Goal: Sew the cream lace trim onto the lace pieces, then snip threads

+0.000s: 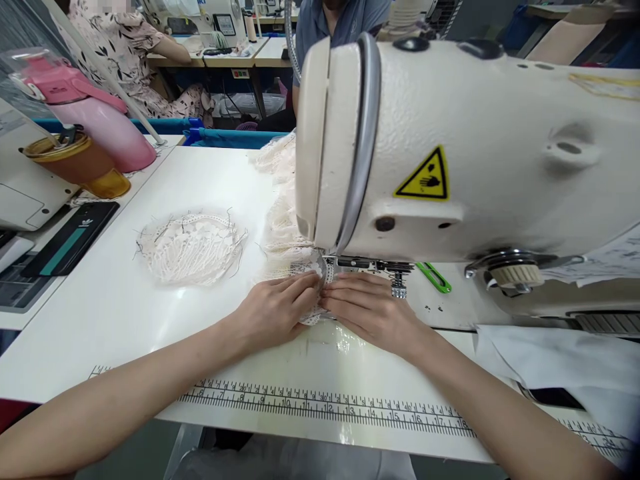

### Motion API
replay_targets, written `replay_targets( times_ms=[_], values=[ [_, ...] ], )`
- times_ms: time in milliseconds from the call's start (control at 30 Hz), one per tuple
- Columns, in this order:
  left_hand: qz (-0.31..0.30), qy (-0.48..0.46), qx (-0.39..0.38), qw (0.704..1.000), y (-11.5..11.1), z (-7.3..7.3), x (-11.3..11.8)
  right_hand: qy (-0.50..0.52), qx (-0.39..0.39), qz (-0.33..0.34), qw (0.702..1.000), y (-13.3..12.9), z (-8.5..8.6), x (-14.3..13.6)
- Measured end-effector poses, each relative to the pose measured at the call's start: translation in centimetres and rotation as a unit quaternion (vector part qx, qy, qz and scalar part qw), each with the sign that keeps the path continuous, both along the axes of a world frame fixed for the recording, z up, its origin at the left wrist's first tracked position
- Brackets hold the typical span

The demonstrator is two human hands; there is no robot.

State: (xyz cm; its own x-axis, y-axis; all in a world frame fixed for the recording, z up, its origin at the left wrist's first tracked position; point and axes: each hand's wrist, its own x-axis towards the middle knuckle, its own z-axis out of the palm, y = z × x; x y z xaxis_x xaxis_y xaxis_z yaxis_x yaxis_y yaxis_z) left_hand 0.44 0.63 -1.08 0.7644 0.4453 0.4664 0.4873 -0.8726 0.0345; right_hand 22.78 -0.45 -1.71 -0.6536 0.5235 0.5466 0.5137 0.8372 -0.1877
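Observation:
A strip of pale lace (313,316) lies under the needle area of a white sewing machine (480,153). My left hand (280,303) has its fingers bent and pressed together on the lace, just left of the presser foot. Close beside it, my right hand (370,307) rests flat with fingers stretched out over the lace's right edge. Gathered cream lace fabric (285,220) runs back behind the machine head. On the left of the white table (200,347) sits a round lace piece (193,248) with loose threads at its border. The needle itself is hidden.
Green thread snips (434,277) lie right of the needle area. White cloth (560,360) covers part of a dark object at right. A pink bottle (100,113), brown cup (80,163) and dark phone-like box (73,240) stand or lie at left. Two people sit beyond the table.

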Motion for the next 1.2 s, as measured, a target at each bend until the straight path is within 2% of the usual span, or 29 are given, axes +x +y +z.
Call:
replay_targets(
  times_ms=[267, 800, 1033, 1200],
  values=[
    [0.051, 0.017, -0.029, 0.998, 0.2, 0.0, 0.0, -0.013, -0.026, -0.025, 0.999, -0.1, -0.7, -0.4],
    [0.089, 0.042, -0.018, 0.995, 0.3, 0.0, 0.4, -0.013, -0.032, -0.022, 0.999, 0.4, -0.7, -0.2],
    [0.073, 0.047, -0.017, 0.996, 0.3, -0.5, 0.3, -0.019, 0.004, -0.019, 1.000, 0.9, -0.8, 0.0],
    [0.060, 0.051, -0.018, 0.997, 0.2, -0.5, 0.3, -0.025, -0.006, -0.023, 0.999, 1.0, -1.0, 0.3]
  ],
)
